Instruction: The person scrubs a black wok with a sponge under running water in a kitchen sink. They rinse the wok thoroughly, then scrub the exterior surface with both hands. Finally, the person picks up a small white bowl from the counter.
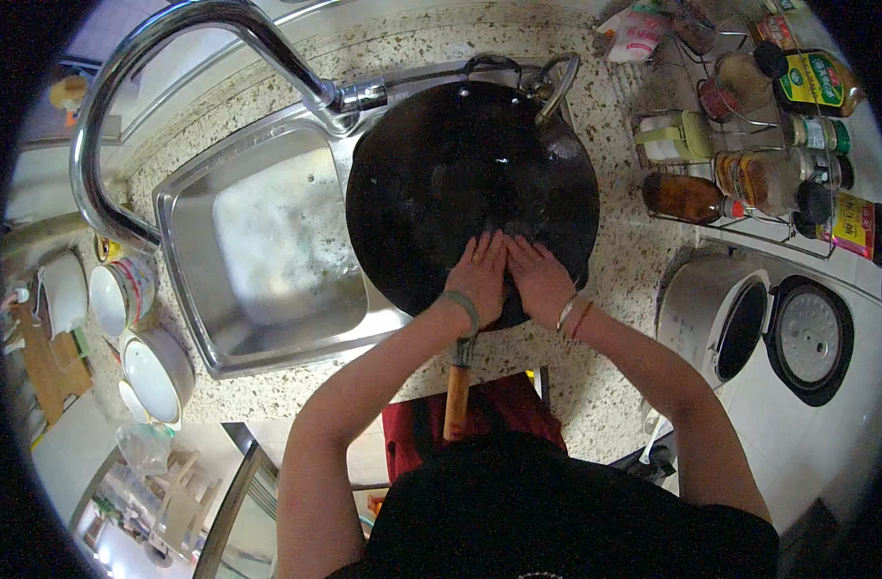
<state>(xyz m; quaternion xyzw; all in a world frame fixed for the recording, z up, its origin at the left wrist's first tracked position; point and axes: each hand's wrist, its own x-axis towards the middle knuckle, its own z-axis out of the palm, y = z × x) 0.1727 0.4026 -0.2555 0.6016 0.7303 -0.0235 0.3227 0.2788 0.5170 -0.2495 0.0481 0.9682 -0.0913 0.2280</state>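
Note:
A large black wok [450,154] rests over the right part of the sink, its wooden handle [457,400] pointing toward me. The dark inner surface looks wet, with a few shiny spots. My left hand [479,280] and my right hand [539,278] lie side by side over the near part of the wok, touching or almost touching each other. Their fingers are stretched forward and point toward the wok's middle. No object shows in either hand, though the undersides of the palms are hidden.
A steel sink basin [282,241] with foamy water lies left of the wok, under a curved chrome faucet [94,125]. White bowls [158,374] stand at the left. On the right are a wire rack with bottles [687,198] and an open rice cooker [706,314].

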